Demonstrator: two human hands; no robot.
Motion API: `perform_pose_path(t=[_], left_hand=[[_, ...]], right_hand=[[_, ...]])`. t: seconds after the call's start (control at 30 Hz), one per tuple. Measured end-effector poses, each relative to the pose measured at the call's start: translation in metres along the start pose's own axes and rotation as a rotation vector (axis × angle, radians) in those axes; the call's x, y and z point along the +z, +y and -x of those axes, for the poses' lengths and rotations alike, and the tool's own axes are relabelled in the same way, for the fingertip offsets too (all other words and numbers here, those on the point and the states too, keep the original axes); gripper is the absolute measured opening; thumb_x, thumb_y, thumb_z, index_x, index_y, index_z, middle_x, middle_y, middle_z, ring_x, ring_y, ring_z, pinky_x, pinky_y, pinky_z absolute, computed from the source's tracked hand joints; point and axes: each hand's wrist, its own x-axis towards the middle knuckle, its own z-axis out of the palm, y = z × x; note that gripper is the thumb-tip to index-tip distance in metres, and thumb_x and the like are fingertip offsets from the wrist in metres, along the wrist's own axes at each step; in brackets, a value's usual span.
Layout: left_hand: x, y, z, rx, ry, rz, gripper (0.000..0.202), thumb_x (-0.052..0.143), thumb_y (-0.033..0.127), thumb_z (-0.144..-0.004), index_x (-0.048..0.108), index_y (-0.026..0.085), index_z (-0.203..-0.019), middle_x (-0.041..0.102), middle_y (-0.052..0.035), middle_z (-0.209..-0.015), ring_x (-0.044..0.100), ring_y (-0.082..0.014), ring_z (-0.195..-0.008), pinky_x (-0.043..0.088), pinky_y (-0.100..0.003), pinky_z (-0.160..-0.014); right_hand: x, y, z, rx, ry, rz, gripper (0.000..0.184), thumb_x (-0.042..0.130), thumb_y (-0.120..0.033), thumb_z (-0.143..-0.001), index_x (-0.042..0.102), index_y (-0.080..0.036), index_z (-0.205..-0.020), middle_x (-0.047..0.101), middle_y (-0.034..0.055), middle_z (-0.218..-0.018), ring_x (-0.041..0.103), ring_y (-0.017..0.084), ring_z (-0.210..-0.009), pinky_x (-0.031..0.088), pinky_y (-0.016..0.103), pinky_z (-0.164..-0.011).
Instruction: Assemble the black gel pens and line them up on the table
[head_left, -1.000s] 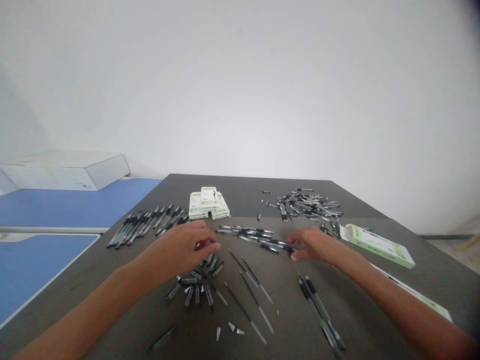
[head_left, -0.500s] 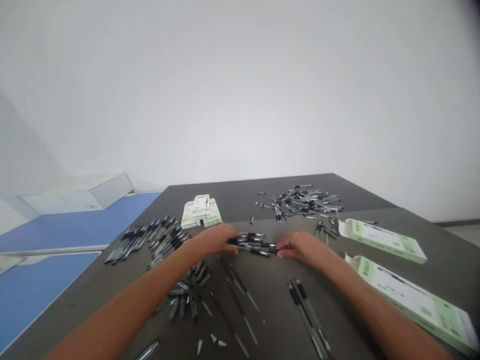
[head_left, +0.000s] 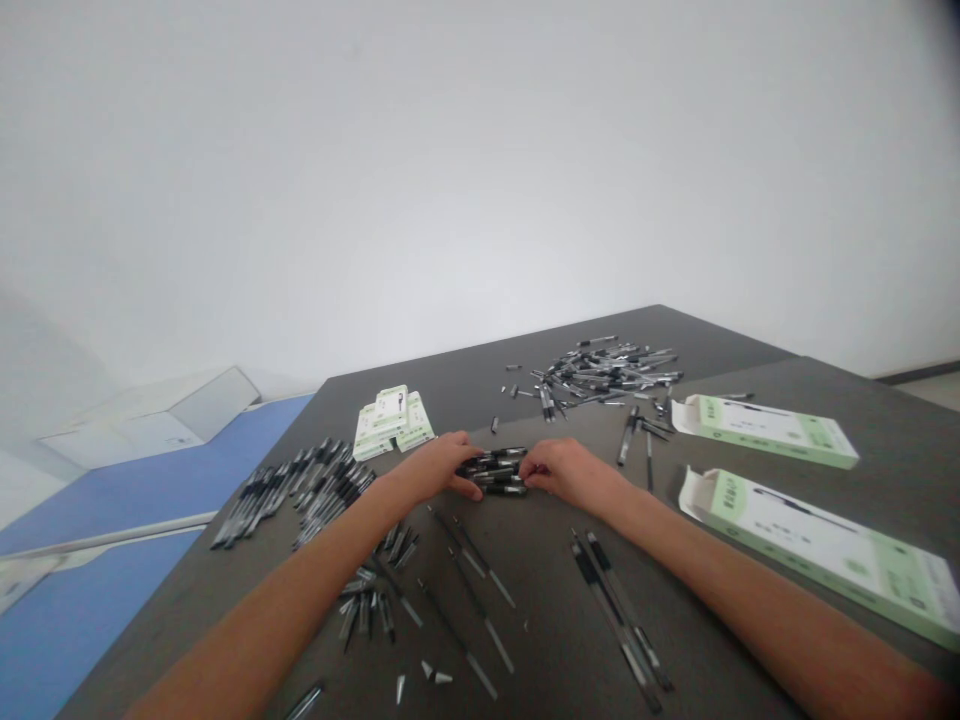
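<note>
A small bundle of black-and-clear pens [head_left: 501,472] lies sideways near the middle of the dark table. My left hand [head_left: 442,468] grips its left end, thumb in front and fingers behind. At the right end, my right hand [head_left: 561,468] has its fingertips closed on the pens. Nearer to me, several thin pen refills [head_left: 469,610] are laid out at a slant. Two uncapped pens [head_left: 611,610] rest in front of my right forearm. A cluster of pen caps [head_left: 366,605] is close to my left forearm.
Rows of pens [head_left: 330,490] lie on the left, beside stacked green-and-white boxes [head_left: 390,415]. A loose heap of pen parts [head_left: 600,372] is at the far right. Two open boxes [head_left: 772,430] lie on the right; small white tips [head_left: 435,675] are at the front.
My right hand has moved left, closer to my left hand, and the pen bundle between them looks shorter and more even. The camera view has tilted slightly.
</note>
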Motion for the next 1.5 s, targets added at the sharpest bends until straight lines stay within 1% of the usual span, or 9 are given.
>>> perform_pose_path(t=[0.17,0.37,0.53,0.77,1.13,1.23,1.33,1.4,1.5], left_hand=[[-0.001,0.002,-0.005,0.002,0.005,-0.002,0.039,0.073,0.041,-0.101,0.067,0.017,-0.132,0.067,-0.0121,-0.136,0.069,-0.0289,-0.116,0.061,-0.05,-0.098],[-0.011,0.01,-0.017,-0.004,-0.089,-0.031,0.037,0.073,0.039,-0.102,0.067,0.017,-0.131,0.07,-0.0112,-0.132,0.071,-0.0278,-0.114,0.062,-0.05,-0.097],[-0.017,0.025,-0.03,-0.045,-0.194,-0.099,0.034,0.073,0.037,-0.102,0.068,0.017,-0.13,0.07,-0.0112,-0.132,0.071,-0.0276,-0.113,0.063,-0.049,-0.096],[-0.014,0.039,-0.051,-0.112,-0.286,-0.187,0.036,0.074,0.035,-0.102,0.067,0.017,-0.133,0.07,-0.0111,-0.133,0.072,-0.0276,-0.113,0.064,-0.048,-0.094],[-0.02,0.051,-0.048,-0.107,-0.279,-0.277,0.032,0.072,0.034,-0.104,0.068,0.018,-0.131,0.07,-0.0112,-0.134,0.071,-0.0276,-0.115,0.062,-0.05,-0.098],[-0.031,0.056,-0.042,-0.137,-0.208,-0.268,0.034,0.07,0.035,-0.104,0.067,0.017,-0.133,0.07,-0.0111,-0.132,0.072,-0.0272,-0.113,0.063,-0.049,-0.097],[-0.052,0.057,-0.025,-0.186,-0.131,-0.236,0.038,0.069,0.035,-0.105,0.063,0.018,-0.138,0.07,-0.011,-0.131,0.073,-0.0269,-0.11,0.063,-0.049,-0.095],[-0.071,0.053,-0.004,-0.241,-0.096,-0.205,0.038,0.069,0.035,-0.105,0.063,0.018,-0.139,0.07,-0.0109,-0.129,0.073,-0.0265,-0.108,0.063,-0.048,-0.094],[-0.098,0.038,0.043,-0.342,-0.079,-0.148,0.037,0.068,0.036,-0.106,0.063,0.017,-0.137,0.071,-0.0099,-0.124,0.073,-0.0254,-0.104,0.063,-0.047,-0.091]], right_hand=[[-0.012,0.0,0.0,0.017,0.107,-0.031,0.014,0.073,-0.032,-0.098,0.081,-0.021,-0.102,0.079,0.0053,-0.102,0.074,0.019,-0.087,0.059,0.035,-0.084],[-0.021,0.008,0.014,0.083,0.231,0.009,0.034,0.054,-0.043,-0.108,0.081,-0.023,-0.112,0.08,0.0088,-0.104,0.074,0.026,-0.093,0.056,0.038,-0.086],[-0.019,0.01,0.018,0.069,0.208,0.048,0.041,0.044,-0.045,-0.111,0.08,-0.023,-0.116,0.083,0.0099,-0.113,0.077,0.029,-0.104,0.057,0.041,-0.093],[-0.018,0.019,0.022,0.059,0.16,0.111,0.048,0.039,-0.045,-0.113,0.079,-0.02,-0.12,0.083,0.0143,-0.119,0.078,0.033,-0.109,0.059,0.046,-0.097],[-0.019,0.026,0.027,0.059,0.107,0.157,0.045,0.044,-0.041,-0.112,0.078,-0.017,-0.127,0.083,0.0141,-0.123,0.078,0.035,-0.115,0.057,0.048,-0.103],[-0.023,0.027,0.029,0.06,0.114,0.162,0.045,0.043,-0.042,-0.112,0.079,-0.019,-0.125,0.083,0.0125,-0.122,0.078,0.035,-0.114,0.058,0.047,-0.101],[-0.027,0.027,0.031,0.065,0.139,0.163,0.046,0.042,-0.044,-0.112,0.08,-0.021,-0.124,0.084,0.012,-0.121,0.079,0.035,-0.113,0.059,0.045,-0.097],[-0.03,0.028,0.033,0.073,0.167,0.157,0.049,0.039,-0.048,-0.113,0.08,-0.022,-0.122,0.084,0.0122,-0.119,0.08,0.035,-0.11,0.06,0.045,-0.093],[-0.032,0.03,0.034,0.09,0.213,0.139,0.056,0.036,-0.054,-0.113,0.081,-0.022,-0.114,0.086,0.0124,-0.106,0.081,0.035,-0.096,0.06,0.044,-0.082]])
